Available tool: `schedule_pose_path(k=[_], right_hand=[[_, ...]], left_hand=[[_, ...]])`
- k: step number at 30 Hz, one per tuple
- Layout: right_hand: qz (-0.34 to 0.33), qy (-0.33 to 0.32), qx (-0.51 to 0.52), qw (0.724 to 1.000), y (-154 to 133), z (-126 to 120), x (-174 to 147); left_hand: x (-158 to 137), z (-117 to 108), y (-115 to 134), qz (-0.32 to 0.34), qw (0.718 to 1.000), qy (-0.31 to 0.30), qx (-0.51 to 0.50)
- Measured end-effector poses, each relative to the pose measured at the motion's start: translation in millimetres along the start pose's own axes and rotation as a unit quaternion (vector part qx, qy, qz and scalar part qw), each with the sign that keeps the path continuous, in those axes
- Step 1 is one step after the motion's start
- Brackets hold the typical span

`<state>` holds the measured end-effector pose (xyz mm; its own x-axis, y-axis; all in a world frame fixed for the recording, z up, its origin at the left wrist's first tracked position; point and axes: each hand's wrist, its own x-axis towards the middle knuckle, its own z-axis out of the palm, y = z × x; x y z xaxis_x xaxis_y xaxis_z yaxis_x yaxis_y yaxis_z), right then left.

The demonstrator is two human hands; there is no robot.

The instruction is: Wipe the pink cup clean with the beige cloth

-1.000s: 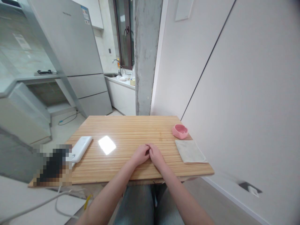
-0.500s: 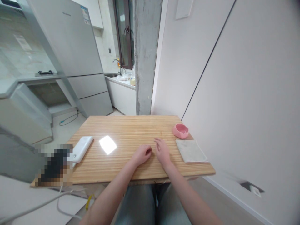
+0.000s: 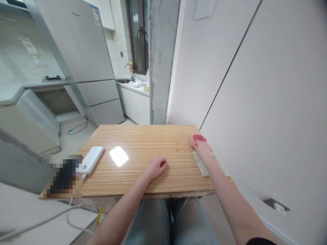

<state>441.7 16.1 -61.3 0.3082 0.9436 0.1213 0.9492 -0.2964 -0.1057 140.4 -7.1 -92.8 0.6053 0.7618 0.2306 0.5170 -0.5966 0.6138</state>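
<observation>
A small pink bowl (image 3: pixel 194 139) with angular, thick sides sits at the table's right edge. My right hand (image 3: pixel 203 149) reaches over to it, its fingers closed on the bowl's near rim; the hand covers part of the bowl and most fingertips are hidden. Partly beneath my right wrist lies a folded grey-white cloth (image 3: pixel 200 165). On the wooden tabletop (image 3: pixel 143 143) rests my left hand (image 3: pixel 157 166), loosely curled into a fist, with a hollow between thumb and fingers and nothing visible in it.
A white flat box-like device (image 3: pixel 93 160) lies at the table's left, beside a blurred-out dark item (image 3: pixel 63 175). Cables (image 3: pixel 51 217) hang below that side. A pale wall (image 3: pixel 255 119) runs along the right; a fridge (image 3: pixel 76 51) and sink (image 3: pixel 124 81) stand beyond.
My right hand has moved right and forward from beside my left hand to the pink bowl, passing over the cloth. My left hand has stayed in place.
</observation>
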Motion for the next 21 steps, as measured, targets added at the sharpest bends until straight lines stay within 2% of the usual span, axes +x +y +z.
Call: schedule_pose_path(k=[3,6,9,12,14,16,18,21], right_hand=[[-0.06,0.0,0.044,0.997,-20,-5,-10],[-0.197,0.004,0.105,0.975,-57,-8,-34],[-0.325,-0.002,0.171,0.93,-99,-11,-61],[-0.389,0.02,0.208,0.897,-126,-16,-80],[-0.388,0.058,0.237,0.889,-128,-17,-86],[-0.35,0.095,0.255,0.896,-116,-15,-88],[-0.273,0.118,0.235,0.925,-91,-11,-88],[-0.111,0.121,0.143,0.976,-41,1,-89]], left_hand=[[5,-9,7,0.019,0.998,0.059,0.01],[12,-24,18,0.069,0.989,0.102,0.085],[16,-42,24,0.107,0.98,0.064,0.152],[13,-57,20,0.118,0.981,0.003,0.155],[7,-68,10,0.101,0.983,-0.003,0.152],[-2,-83,-6,0.059,0.984,0.035,0.164],[-12,-101,-27,0.003,0.977,0.092,0.192],[-26,-131,-64,-0.099,0.95,0.149,0.258]])
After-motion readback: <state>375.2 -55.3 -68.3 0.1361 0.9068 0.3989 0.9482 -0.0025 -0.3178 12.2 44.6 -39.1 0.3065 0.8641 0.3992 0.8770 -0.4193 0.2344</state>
